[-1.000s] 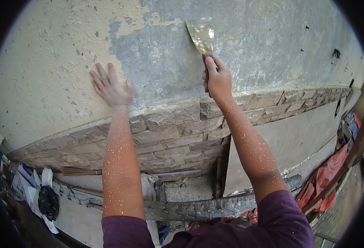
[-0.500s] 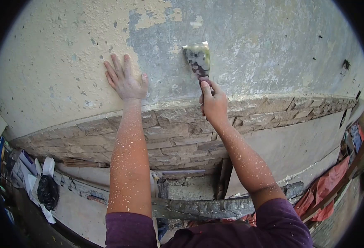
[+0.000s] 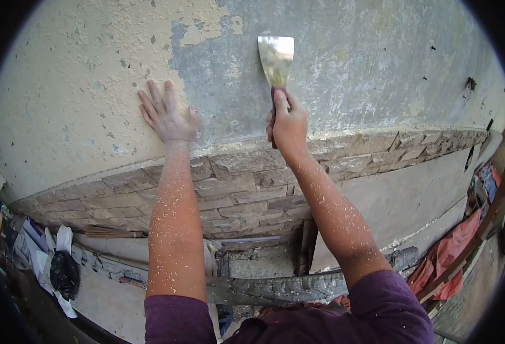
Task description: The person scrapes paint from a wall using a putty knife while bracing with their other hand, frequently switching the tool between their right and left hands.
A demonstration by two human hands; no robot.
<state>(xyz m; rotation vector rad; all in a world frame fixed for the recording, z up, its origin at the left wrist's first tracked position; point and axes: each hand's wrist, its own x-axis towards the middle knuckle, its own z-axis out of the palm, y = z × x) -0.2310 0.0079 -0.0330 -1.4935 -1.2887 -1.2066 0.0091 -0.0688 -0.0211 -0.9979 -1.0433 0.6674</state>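
Note:
My left hand (image 3: pixel 171 117) lies flat on the cream, flaking paint of the wall (image 3: pixel 92 103), its fingers spread and dusty. My right hand (image 3: pixel 288 123) is wrapped round the dark handle of a scraper (image 3: pixel 277 60), whose wide metal blade points up the wall. Around the blade the wall surface is bare grey with small cream patches (image 3: pixel 204 33) to its upper left. Whether the blade edge touches the wall I cannot tell. Pale flecks cover both forearms.
Below the painted wall runs a band of rough stone cladding (image 3: pixel 241 186). A black plastic bag (image 3: pixel 65 274) hangs among white bags at the lower left. Red sheeting (image 3: pixel 447 258) and wooden boards stand at the lower right. A grey ledge (image 3: pixel 275 288) crosses beneath my arms.
My right hand has moved the scraper upward on the wall, and its blade now looks bright rather than dark and mottled. My left hand stays flat on the wall; the view has shifted slightly.

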